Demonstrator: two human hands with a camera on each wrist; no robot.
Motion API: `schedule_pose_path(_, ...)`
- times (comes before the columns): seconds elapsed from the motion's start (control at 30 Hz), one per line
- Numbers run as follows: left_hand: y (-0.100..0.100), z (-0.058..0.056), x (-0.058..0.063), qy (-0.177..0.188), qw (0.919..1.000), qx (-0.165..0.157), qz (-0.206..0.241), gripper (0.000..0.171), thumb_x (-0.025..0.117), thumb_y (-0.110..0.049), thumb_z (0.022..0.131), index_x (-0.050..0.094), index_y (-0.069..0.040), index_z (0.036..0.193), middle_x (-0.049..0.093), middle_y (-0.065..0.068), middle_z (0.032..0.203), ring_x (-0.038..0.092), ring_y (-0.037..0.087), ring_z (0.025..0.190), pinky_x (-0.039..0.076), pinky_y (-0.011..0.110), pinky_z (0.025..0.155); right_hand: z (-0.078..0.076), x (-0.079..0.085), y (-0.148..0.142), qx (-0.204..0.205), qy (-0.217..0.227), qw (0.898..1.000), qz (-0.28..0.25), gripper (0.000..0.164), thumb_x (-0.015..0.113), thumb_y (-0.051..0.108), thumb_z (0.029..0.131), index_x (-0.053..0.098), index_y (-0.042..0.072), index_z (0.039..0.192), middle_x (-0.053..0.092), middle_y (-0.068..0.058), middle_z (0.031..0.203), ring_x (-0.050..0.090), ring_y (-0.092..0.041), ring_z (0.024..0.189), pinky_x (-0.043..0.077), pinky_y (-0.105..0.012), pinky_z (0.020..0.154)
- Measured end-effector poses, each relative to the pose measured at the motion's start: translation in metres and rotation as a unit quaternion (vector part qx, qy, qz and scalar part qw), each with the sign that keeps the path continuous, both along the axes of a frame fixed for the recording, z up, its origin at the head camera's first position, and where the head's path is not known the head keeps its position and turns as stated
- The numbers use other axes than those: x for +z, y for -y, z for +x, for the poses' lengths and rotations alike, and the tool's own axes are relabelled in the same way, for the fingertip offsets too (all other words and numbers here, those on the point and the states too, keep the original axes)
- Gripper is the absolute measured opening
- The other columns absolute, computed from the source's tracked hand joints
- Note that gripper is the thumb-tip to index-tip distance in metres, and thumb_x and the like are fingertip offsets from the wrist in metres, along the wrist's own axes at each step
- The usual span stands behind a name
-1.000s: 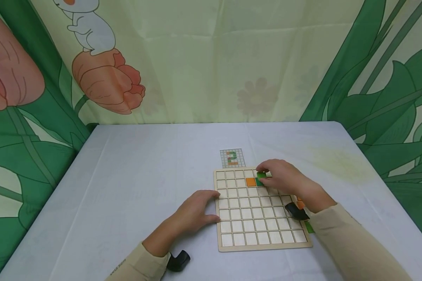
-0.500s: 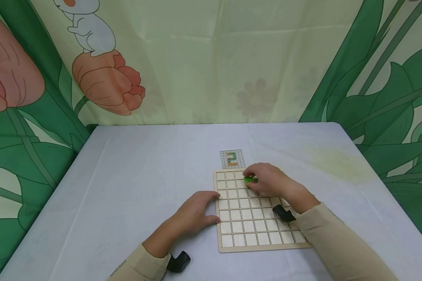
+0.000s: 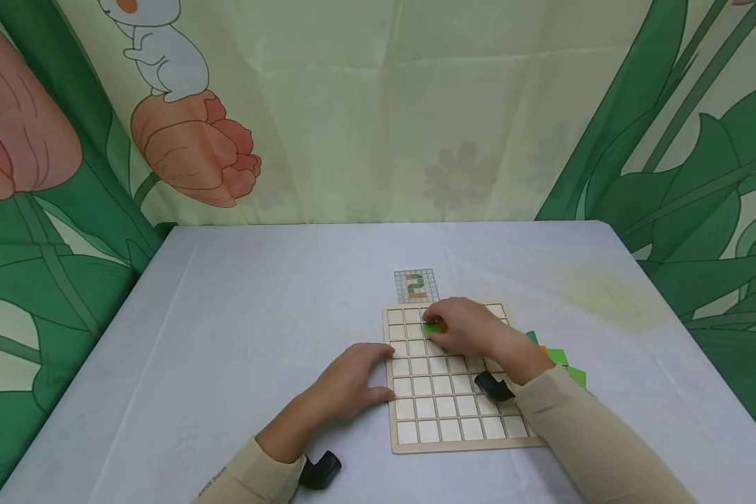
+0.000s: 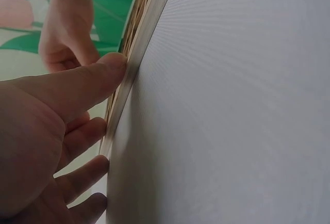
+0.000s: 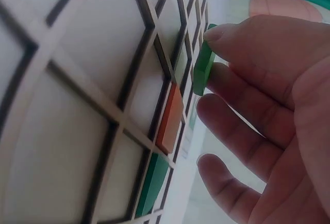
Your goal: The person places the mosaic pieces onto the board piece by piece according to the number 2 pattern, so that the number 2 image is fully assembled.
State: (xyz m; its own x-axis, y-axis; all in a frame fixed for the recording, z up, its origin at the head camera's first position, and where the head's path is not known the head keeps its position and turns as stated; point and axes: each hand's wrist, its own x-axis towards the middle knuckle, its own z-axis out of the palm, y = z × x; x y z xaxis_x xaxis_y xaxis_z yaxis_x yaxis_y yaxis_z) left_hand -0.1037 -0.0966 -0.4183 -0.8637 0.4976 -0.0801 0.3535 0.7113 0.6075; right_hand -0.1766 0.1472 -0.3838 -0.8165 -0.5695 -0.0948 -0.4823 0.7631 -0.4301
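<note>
A wooden grid board (image 3: 466, 444) with square cells lies on the table. At its left edge, my left hand (image 3: 349, 378) touches the side with thumb and fingertips; the left wrist view shows the thumb (image 4: 111, 68) against the wooden rim. My right hand (image 3: 469, 327) pinches a light green tile (image 5: 204, 68) between thumb and finger, over the upper part of the board. Below it in the right wrist view, an orange tile (image 5: 171, 121) and a dark green tile (image 5: 153, 182) sit in neighbouring cells. In the head view the right hand mostly hides these two.
A small pattern card (image 3: 416, 285) with a coloured figure on a grid lies just behind the board. Several loose green and orange tiles (image 3: 557, 357) lie to the board's right, partly behind the right forearm. A printed curtain (image 3: 365, 140) hangs behind the table.
My right hand has moved left across the board with the light green tile, from beyond the dark green tile to left of the orange one. The left hand has stayed in place.
</note>
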Motion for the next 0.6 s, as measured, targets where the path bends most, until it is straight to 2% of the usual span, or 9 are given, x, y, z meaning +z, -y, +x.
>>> schedule_pose_path(0.2, -0.0008, 0.0001, 0.0004, 0.001, 1.0000, 0.003, -0.008, 0.061, 0.083, -0.026, 0.085, 0.057, -0.006, 0.136, 0.058, 0.006, 0.135, 0.048, 0.025, 0.131, 0.040, 0.043, 0.110, -0.0005, -0.0027, 0.0022, 0.010, -0.005, 1.000, 0.013, 0.025, 0.070, 0.017, 0.094, 0.071, 0.007, 0.117, 0.069, -0.003, 0.111, 0.062, -0.023, 0.104, 0.051, -0.042, 0.092)
schedule_pose_path(0.6, 0.0001, 0.0011, 0.0003, -0.012, 0.9999, 0.001, -0.002, 0.059, 0.083, -0.026, 0.085, 0.057, -0.006, 0.135, 0.058, 0.007, 0.134, 0.049, 0.025, 0.130, 0.040, 0.043, 0.109, -0.0024, -0.0038, 0.0012, 0.015, -0.013, 1.000, 0.013, 0.020, 0.068, 0.012, 0.093, 0.072, 0.008, 0.113, 0.070, -0.001, 0.105, 0.063, -0.020, 0.096, 0.053, -0.040, 0.087)
